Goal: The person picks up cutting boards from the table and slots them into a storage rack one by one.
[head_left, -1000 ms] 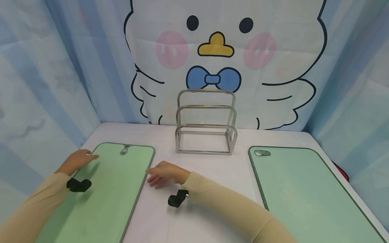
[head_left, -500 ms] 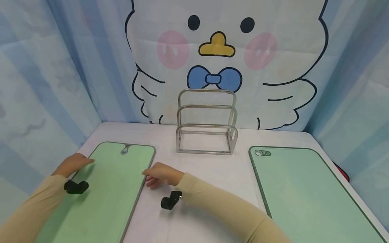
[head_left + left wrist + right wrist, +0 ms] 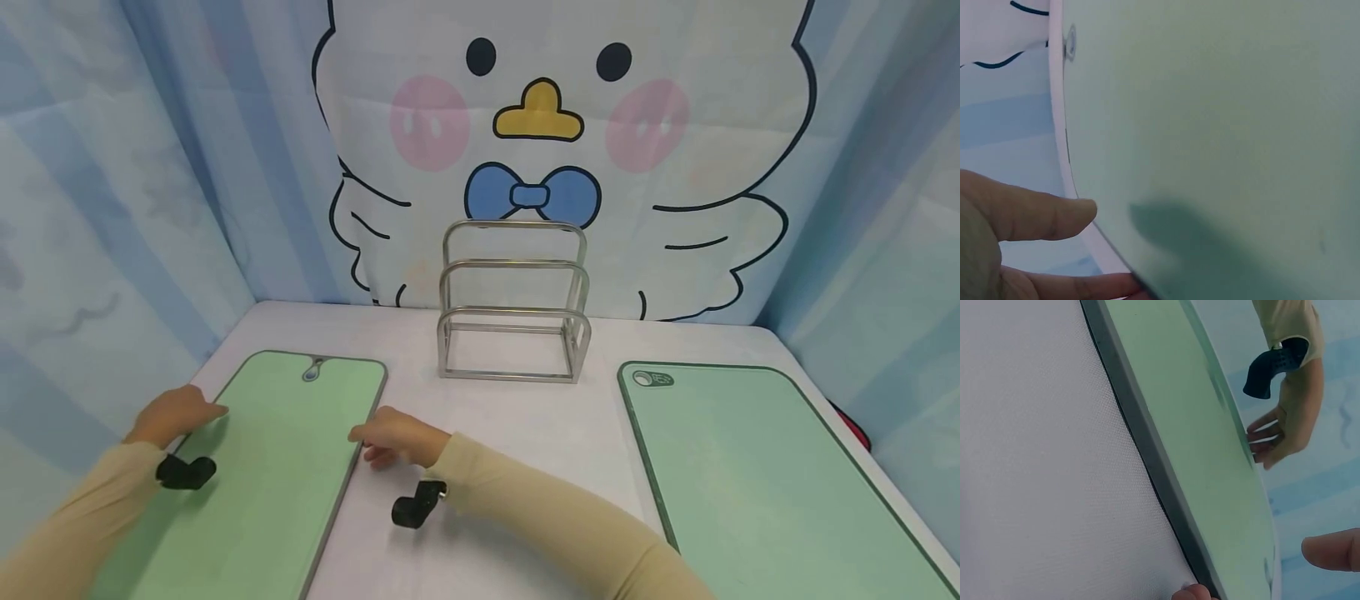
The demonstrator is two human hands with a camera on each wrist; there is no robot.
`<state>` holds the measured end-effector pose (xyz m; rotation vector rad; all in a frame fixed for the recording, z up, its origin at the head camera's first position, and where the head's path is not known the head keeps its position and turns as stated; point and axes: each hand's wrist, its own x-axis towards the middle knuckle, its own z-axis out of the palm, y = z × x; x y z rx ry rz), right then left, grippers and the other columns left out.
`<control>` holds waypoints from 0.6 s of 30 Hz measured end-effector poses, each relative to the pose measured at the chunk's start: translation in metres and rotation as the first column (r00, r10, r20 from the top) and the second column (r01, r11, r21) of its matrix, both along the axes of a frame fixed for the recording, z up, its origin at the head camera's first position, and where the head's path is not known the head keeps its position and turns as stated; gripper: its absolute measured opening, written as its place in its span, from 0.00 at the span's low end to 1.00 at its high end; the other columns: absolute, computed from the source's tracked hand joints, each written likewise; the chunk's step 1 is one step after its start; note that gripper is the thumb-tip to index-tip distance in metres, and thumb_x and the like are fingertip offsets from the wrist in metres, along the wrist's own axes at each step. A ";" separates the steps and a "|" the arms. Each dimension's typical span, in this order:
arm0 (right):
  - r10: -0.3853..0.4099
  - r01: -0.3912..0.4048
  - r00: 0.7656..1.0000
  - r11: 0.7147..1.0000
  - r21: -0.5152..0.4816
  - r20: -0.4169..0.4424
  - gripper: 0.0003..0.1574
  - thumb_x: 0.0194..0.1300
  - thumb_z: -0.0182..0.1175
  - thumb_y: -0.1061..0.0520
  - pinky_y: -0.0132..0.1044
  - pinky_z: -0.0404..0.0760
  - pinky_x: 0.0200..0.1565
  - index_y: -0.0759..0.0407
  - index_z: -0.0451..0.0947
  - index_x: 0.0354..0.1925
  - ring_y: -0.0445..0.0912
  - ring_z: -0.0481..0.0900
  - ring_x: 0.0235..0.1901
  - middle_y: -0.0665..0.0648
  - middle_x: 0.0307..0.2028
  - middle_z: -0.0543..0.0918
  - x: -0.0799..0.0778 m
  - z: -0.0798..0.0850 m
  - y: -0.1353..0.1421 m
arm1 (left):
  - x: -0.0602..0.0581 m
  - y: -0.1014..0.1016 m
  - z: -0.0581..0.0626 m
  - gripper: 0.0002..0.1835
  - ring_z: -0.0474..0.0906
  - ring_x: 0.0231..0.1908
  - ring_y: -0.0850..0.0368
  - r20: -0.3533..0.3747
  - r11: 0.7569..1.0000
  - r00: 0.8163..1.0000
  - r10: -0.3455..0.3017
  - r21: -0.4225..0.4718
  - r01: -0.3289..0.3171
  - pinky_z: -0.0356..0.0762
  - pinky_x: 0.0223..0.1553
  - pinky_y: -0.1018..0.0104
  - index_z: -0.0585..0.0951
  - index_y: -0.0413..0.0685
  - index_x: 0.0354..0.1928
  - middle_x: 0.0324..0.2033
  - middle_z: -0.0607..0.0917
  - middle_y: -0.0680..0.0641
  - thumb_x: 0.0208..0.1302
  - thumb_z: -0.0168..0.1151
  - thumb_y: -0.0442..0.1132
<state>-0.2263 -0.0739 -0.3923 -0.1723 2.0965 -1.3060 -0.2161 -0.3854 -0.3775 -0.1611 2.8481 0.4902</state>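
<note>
A light green cutting board (image 3: 273, 492) with a grey rim and a teardrop hole lies flat on the left side of the table. My left hand (image 3: 174, 414) is at its left edge. In the left wrist view the thumb (image 3: 1054, 215) hovers apart from the surface, while a fingertip meets the edge below. At the opposite long edge is my right hand (image 3: 401, 436), its thumb reaching over the board. The right wrist view shows a fingertip (image 3: 1194, 592) right at the grey rim and the thumb (image 3: 1333, 550) held away from it.
A metal rack (image 3: 513, 312) with three hoops stands at the back middle of the white table (image 3: 480, 417). A second, paler green cutting board (image 3: 765, 475) with a dark green rim lies on the right. Patterned curtains (image 3: 90, 208) enclose the back and sides.
My left hand has come down and slightly left along the board's left edge. The right hand has moved left to the right edge. The board has stayed in place.
</note>
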 end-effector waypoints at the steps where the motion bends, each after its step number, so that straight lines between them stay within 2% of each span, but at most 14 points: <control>1: 0.003 -0.003 1.000 1.000 0.001 -0.004 0.12 0.60 0.59 0.56 0.37 0.82 0.39 0.65 0.72 0.35 0.45 0.77 0.29 0.55 0.31 0.75 0.000 0.000 0.000 | 0.001 0.001 -0.001 0.19 0.64 0.21 0.55 -0.010 1.000 1.000 0.001 0.004 -0.001 0.62 0.23 0.64 0.65 0.40 0.23 0.18 0.66 0.48 0.61 0.52 0.48; 7: 0.002 -0.002 1.000 1.000 0.008 -0.011 0.12 0.58 0.60 0.57 0.35 0.81 0.39 0.65 0.72 0.34 0.45 0.77 0.31 0.54 0.31 0.75 0.001 0.003 0.002 | 0.001 0.007 -0.003 0.19 0.61 0.21 0.56 -0.026 1.000 0.999 0.020 0.010 -0.020 0.60 0.23 0.64 0.63 0.44 0.20 0.18 0.64 0.50 0.61 0.51 0.49; 15: -0.038 0.038 0.999 0.999 0.001 -0.009 0.13 0.58 0.61 0.57 0.35 0.81 0.40 0.65 0.72 0.36 0.45 0.77 0.31 0.54 0.32 0.75 0.002 0.004 0.000 | -0.003 0.009 -0.001 0.25 0.70 0.26 0.49 -0.011 0.996 0.997 0.080 0.042 -0.080 0.70 0.28 0.57 0.71 0.28 0.31 0.25 0.74 0.39 0.63 0.50 0.50; 18: -0.057 0.057 0.998 0.998 -0.001 -0.003 0.16 0.58 0.61 0.56 0.35 0.80 0.40 0.65 0.72 0.41 0.46 0.77 0.31 0.55 0.33 0.75 0.002 0.005 -0.002 | -0.003 0.010 -0.002 0.23 0.69 0.26 0.49 -0.019 0.993 0.995 0.102 0.066 -0.100 0.69 0.27 0.57 0.70 0.31 0.27 0.23 0.72 0.39 0.64 0.50 0.49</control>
